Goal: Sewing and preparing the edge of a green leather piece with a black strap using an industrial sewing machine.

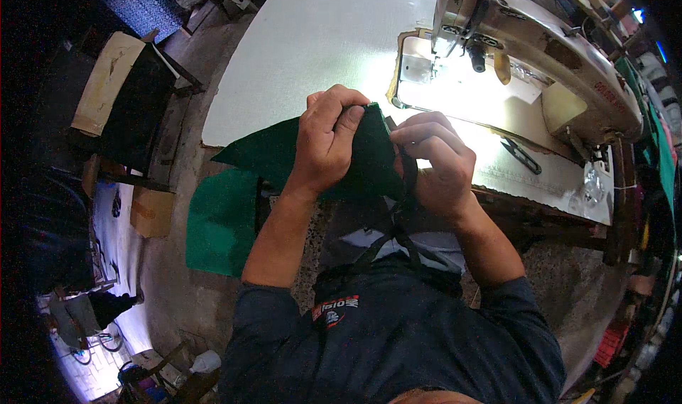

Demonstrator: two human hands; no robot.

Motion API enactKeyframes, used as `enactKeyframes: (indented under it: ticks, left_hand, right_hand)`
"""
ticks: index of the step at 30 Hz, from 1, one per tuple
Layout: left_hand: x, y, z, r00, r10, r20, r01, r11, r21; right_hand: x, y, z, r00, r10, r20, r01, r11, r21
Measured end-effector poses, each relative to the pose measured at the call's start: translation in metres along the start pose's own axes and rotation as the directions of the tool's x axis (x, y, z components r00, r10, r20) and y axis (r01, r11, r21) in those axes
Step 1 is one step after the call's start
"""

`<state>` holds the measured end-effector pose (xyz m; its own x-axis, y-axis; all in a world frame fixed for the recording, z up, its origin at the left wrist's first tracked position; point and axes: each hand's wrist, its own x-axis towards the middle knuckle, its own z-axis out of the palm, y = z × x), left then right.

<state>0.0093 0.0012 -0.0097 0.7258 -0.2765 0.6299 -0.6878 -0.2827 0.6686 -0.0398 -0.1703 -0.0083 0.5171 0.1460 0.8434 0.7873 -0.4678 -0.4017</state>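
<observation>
A dark green piece of cloth [369, 148] is held up at the near edge of the white sewing table [284, 49]. My left hand [325, 138] is closed on its upper edge, thumb pressed against the fingers. At the cloth's right edge, my right hand [439, 159] pinches with its fingertips. A narrow dark strip [410, 171] hangs down from this hand beside the cloth. Whether the fingertips also grip the cloth edge is hard to see. Lower left of the cloth, a brighter green panel [222, 223] hangs below table height.
A sewing machine [540, 56] with a lit needle area stands at the back right. Dark thread snips [522, 155] lie on the table right of my right hand. A small clear bag [595, 184] is at the right corner. A cardboard box [151, 212] sits at the left.
</observation>
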Motion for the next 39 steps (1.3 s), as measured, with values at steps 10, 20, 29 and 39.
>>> enactKeyframes:
  ticks: [10,20,29,39]
  left_hand:
    - [0.000,-0.002,0.001,0.999,-0.040,-0.004,0.040,0.999,-0.010]
    - [-0.001,-0.002,0.002,0.994,-0.100,-0.041,0.097,0.992,-0.076]
    - [-0.003,-0.003,0.003,0.992,-0.117,-0.047,0.112,0.989,-0.096]
    - [0.002,-0.006,0.005,0.995,-0.097,-0.010,0.096,0.989,-0.113]
  right_hand:
    - [-0.002,0.000,0.003,0.999,0.011,-0.041,-0.011,1.000,0.003]
    - [-0.004,0.004,0.009,0.995,-0.038,-0.092,0.037,0.999,-0.015]
    - [-0.007,0.001,0.013,0.992,-0.066,-0.109,0.062,0.997,-0.042]
    - [0.009,-0.003,-0.004,0.998,0.057,0.026,-0.055,0.997,-0.051]
